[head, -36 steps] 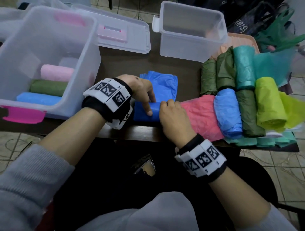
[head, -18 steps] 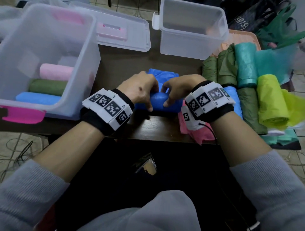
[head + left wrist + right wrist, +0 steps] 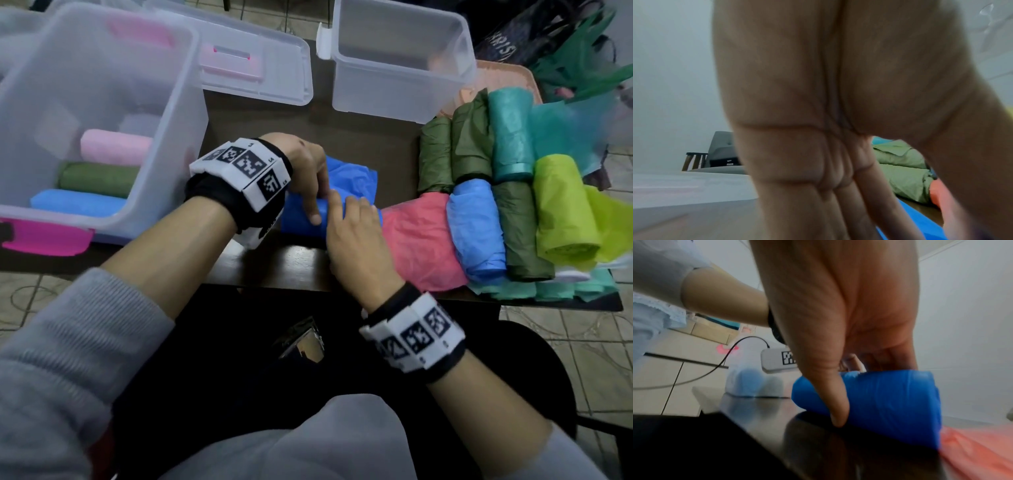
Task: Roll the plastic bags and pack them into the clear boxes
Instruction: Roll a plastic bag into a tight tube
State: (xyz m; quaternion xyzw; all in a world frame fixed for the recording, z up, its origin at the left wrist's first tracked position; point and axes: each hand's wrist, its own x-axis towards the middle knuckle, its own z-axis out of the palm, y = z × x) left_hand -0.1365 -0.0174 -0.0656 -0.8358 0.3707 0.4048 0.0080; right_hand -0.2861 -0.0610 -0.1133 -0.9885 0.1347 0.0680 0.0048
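A dark brown table [image 3: 359,144] stands on a tiled floor [image 3: 582,342]. Near its front edge lies a half-rolled blue bag [image 3: 301,219]. The left hand [image 3: 305,171] presses down on the roll with straight fingers. The right hand [image 3: 356,236] curls over its other end, thumb [image 3: 830,395] against the side.

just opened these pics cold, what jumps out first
Both hands, left and right, press a half-rolled blue bag near the table's front edge. To the right lies a bright row of rolled bags in lime, teal, olive and blue. At the left, a clear box already holds pink, green and blue rolls.
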